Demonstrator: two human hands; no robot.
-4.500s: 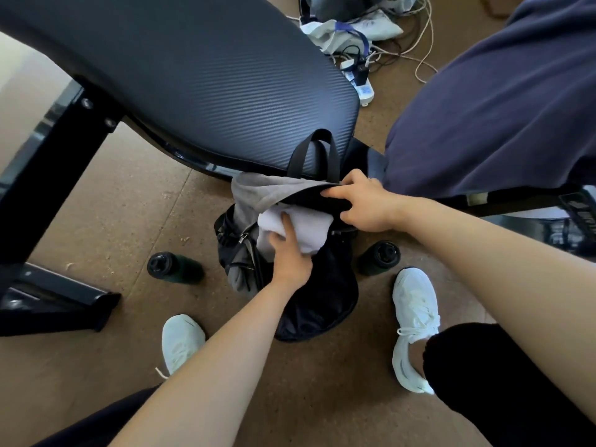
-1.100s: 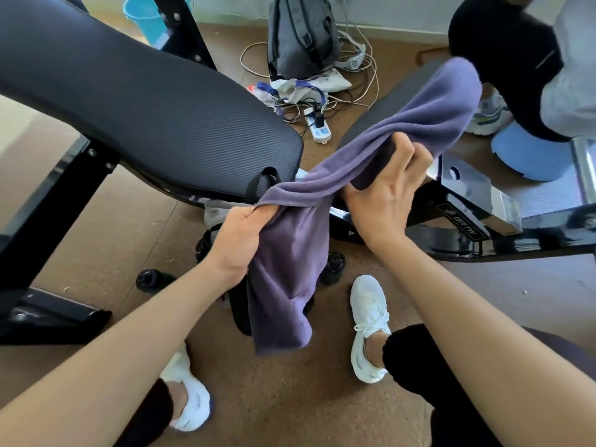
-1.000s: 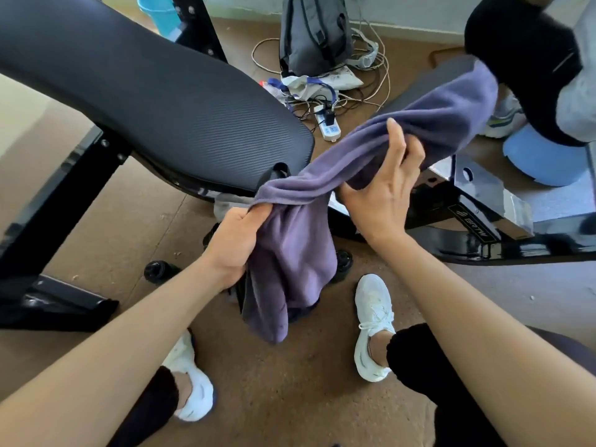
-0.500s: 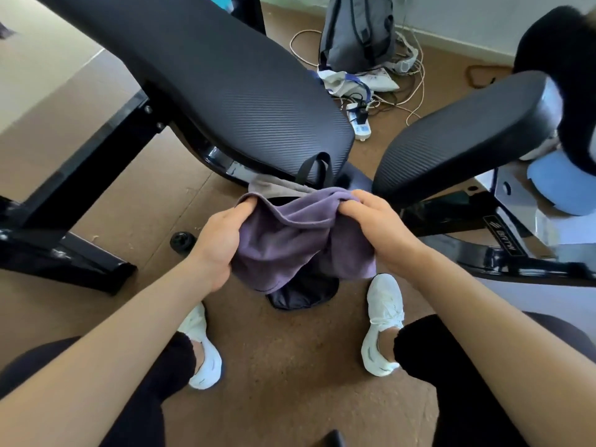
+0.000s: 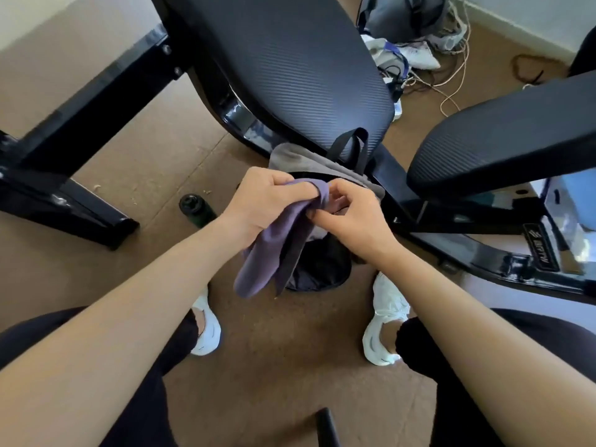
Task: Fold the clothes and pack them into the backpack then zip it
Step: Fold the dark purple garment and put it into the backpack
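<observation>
floor (image 5: 274, 366): brown | on it: backpack (image 5: 322, 269), dark bottle (image 5: 195, 206) beside, bench frame (image 5: 64, 201), cables (image 5: 451, 79) far back

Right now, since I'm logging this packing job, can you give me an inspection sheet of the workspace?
Surface: brown floor, wood crumbs at left.
Job's things: purple garment bunched, hanging in front of the backpack, which stands unzipped against the bench.
Clutter: dark bottle on the floor left of the backpack.
Grippers: left hand grips the garment; right hand pinches its top edge.
Cables: loose tangle of cables near the far wall.
Surroundings: black bench pads; a second grey bag beyond.
</observation>
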